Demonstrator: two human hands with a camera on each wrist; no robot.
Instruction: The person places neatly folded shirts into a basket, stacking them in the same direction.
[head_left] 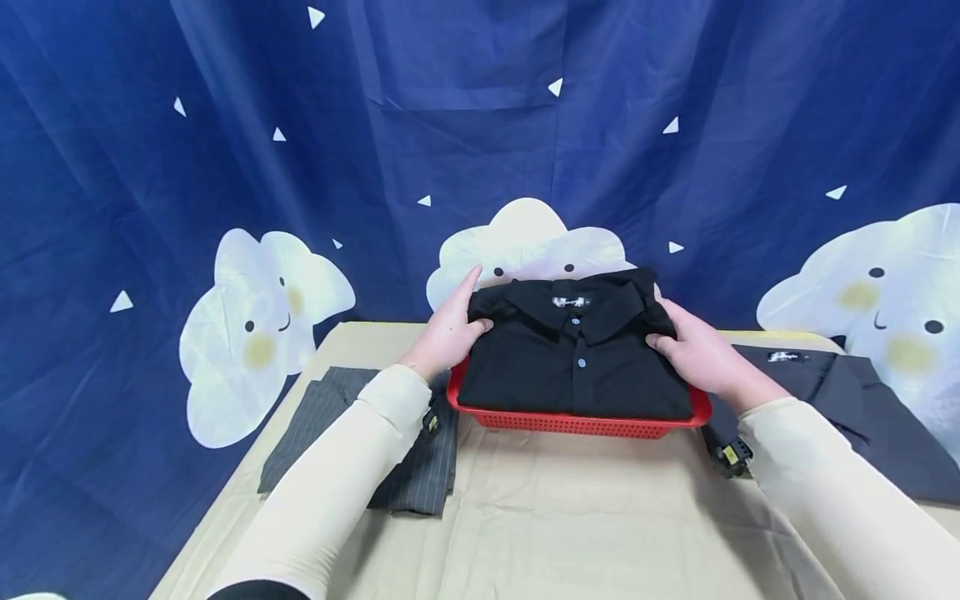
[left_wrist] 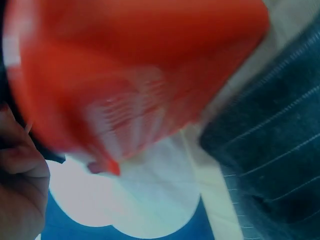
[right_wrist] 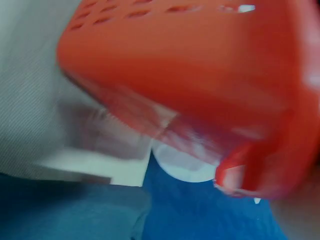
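A person's left hand (head_left: 451,332) and right hand (head_left: 697,350) pinch the sides of a folded black buttoned cloth shirt (head_left: 551,358) in a rectangular red perforated plastic basket (head_left: 573,424); letting go unevenly could skew its neat folds.

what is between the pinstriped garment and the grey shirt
The red basket, with the black shirt in it, is between the pinstriped garment and the grey shirt, as the head view shows.
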